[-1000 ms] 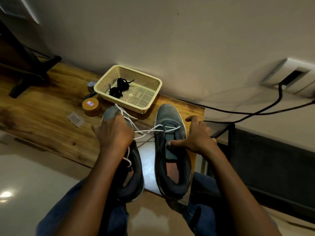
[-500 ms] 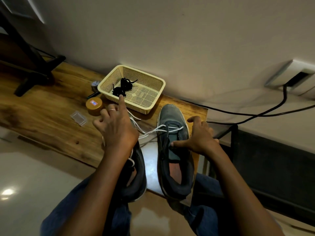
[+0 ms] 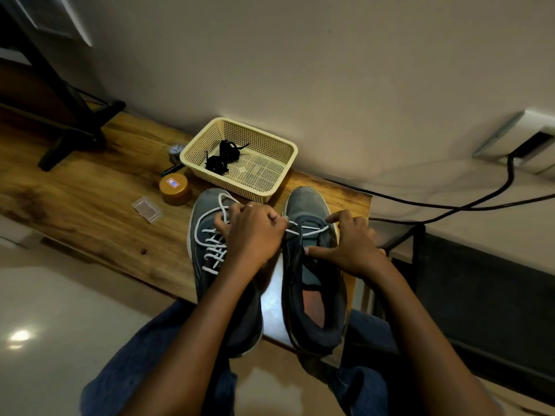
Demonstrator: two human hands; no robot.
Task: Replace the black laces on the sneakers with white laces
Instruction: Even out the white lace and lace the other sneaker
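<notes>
The black laces are already out and lie bunched in the yellow basket, well past the hands. The left sneaker has its white lace crossed through many holes, so it looks mostly done. The right sneaker has only a bit of white lace near its toe; I think most of its holes are still to do.

The left hand reaches across between the shoes, fingers curled tight, pinching the end of the right shoe's lace just beside its knuckles. The right hand rests on the right sneaker with fingers spread. Its pointing finger lies straight on the shoe's edge, just below the lace. It grips nothing.
</notes>
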